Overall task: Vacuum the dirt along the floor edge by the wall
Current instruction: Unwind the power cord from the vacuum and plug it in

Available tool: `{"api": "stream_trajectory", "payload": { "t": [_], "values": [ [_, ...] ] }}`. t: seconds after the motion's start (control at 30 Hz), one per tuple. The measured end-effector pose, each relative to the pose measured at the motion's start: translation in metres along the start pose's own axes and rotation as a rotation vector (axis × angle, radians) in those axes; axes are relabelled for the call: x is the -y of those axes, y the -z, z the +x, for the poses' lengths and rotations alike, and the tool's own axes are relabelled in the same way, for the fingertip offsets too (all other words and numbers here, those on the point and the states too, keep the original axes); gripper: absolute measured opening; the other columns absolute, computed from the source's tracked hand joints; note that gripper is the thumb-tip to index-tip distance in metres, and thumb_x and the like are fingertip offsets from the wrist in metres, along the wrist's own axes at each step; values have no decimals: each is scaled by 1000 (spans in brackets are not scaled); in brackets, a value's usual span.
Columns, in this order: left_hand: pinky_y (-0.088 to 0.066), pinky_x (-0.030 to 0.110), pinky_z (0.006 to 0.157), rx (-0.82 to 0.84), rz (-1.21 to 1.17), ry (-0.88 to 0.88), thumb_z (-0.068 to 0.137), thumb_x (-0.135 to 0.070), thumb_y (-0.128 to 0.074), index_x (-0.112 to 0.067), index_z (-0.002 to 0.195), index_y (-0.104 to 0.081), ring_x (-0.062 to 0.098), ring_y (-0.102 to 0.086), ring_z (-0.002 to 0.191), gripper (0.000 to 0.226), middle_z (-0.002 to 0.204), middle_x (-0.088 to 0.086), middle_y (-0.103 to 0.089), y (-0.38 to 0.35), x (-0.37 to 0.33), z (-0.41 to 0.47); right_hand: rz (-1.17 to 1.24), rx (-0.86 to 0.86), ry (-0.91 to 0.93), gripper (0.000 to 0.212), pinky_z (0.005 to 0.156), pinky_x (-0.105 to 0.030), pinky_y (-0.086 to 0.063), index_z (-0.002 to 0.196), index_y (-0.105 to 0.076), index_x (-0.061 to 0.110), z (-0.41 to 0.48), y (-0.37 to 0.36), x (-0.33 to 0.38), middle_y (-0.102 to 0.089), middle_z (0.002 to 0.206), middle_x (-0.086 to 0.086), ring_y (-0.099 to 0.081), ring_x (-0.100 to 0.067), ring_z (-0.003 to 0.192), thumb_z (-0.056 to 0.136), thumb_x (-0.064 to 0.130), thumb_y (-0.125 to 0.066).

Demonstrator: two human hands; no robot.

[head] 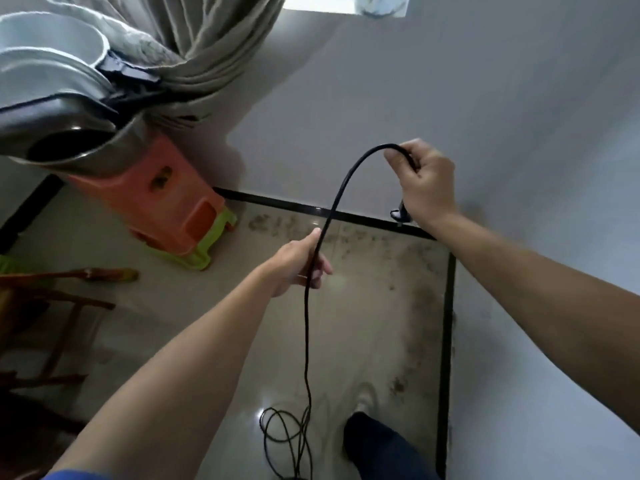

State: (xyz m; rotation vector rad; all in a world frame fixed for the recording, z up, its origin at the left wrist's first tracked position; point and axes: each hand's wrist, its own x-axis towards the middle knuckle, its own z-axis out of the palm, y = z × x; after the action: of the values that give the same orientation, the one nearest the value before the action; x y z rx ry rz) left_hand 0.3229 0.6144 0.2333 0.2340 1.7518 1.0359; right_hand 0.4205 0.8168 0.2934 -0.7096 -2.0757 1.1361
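Note:
A black power cord [337,199] arcs between my two hands above a tiled floor. My right hand [424,183] grips the cord near its plug [400,213], which pokes out below the fist, close to the white wall. My left hand [301,263] holds the cord lower down with fingers curled round it. From there the cord hangs down to loose loops [284,427] on the floor. Dark dirt [349,237] lies scattered along the black floor edge [304,207] by the wall and down the right edge. The vacuum itself is out of view.
Stacked orange and green plastic stools [173,209] stand in the corner at left, with metal pots [62,133] above them. A grey curtain [194,50] hangs behind. Wooden chair parts [59,306] are at far left. My foot [377,441] is at the bottom.

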Motion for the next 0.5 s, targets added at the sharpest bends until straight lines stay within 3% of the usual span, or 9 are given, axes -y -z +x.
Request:
{"api": "stream_trajectory", "payload": {
  "t": [0.1, 0.2, 0.3, 0.37, 0.43, 0.5],
  "values": [
    [-43, 29, 51, -127, -69, -29, 96, -56, -41, -12, 55, -52, 18, -36, 40, 61, 51, 4, -42, -17, -44, 30, -196, -6, -46, 27, 53, -29, -37, 84, -67, 25, 47, 21, -34, -54, 57, 11, -51, -10, 55, 89, 51, -60],
    [-29, 24, 44, -262, -62, -121, 92, -51, -54, -18, 57, -48, 14, -32, 36, 48, 53, 0, -45, -16, -89, 54, -519, 56, -93, 24, 65, -31, -39, 91, -72, 20, 88, 47, -80, -69, 86, -3, -62, -26, 85, 89, 43, -64],
    [-26, 21, 40, -226, 25, -208, 88, -47, -62, -17, 53, -53, 12, -30, 36, 47, 54, 3, -42, -14, -121, 74, -680, 156, -204, 30, 87, -37, -44, 94, -76, 13, 103, 68, -120, -58, 105, -17, -49, -35, 109, 94, 39, -62],
    [-27, 20, 41, -145, 101, -254, 91, -43, -60, -15, 56, -58, 13, -28, 39, 45, 51, 1, -36, -21, -132, 86, -768, 199, -342, 37, 90, -38, -44, 83, -75, 16, 100, 74, -142, -58, 102, -17, -50, -36, 107, 95, 47, -57],
    [-30, 21, 45, -40, 170, -254, 94, -39, -57, -13, 64, -61, 12, -28, 41, 40, 51, 0, -34, -33, -136, 100, -746, 234, -577, 37, 78, -34, -46, 77, -71, 18, 97, 74, -159, -67, 93, -19, -61, -37, 98, 94, 48, -57],
    [-36, 23, 49, 59, 257, -213, 96, -33, -55, -11, 69, -63, 13, -32, 44, 36, 54, 1, -35, -43, -132, 117, -408, 111, -853, 24, 64, -30, -48, 83, -69, 14, 94, 69, -176, -68, 82, -15, -68, -30, 76, 96, 32, -59]
  ]
}}
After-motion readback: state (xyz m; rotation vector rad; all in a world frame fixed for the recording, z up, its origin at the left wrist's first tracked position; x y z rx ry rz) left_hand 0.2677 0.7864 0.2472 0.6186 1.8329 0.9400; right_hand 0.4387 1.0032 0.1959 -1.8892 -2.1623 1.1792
